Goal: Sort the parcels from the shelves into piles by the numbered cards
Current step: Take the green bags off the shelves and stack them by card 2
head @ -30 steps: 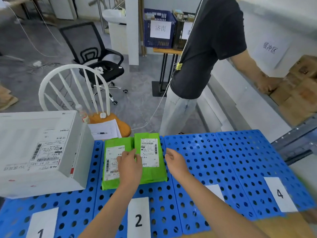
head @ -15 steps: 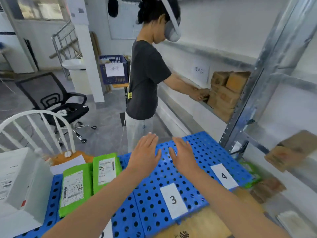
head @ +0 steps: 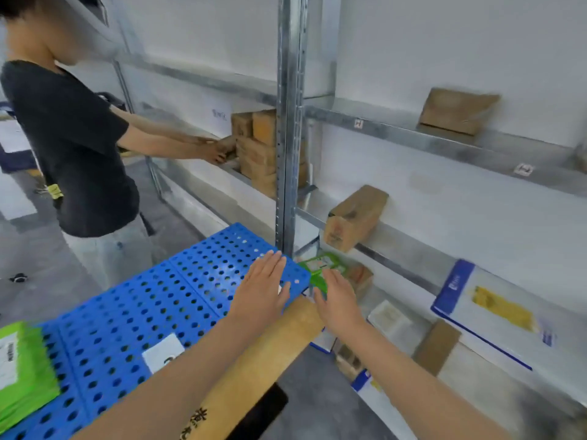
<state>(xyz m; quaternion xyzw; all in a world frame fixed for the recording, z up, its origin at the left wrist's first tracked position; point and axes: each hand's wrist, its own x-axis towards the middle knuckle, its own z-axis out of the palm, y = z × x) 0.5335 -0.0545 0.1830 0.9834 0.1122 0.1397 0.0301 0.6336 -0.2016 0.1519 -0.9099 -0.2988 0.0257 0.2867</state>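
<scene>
Left hand, right hand flat; green parcel beyond, apparently shelved.

1. The left hand and right hand, pressed on two green parcels a second ago, are lifted off them, fingers straight, holding nothing.
2. Both hands now hang at the far right corner of the counter, the right hand beyond its edge, near a green parcel low in the shelves.
3. The view swings right; a sorted parcel now lies at the left edge.
</scene>
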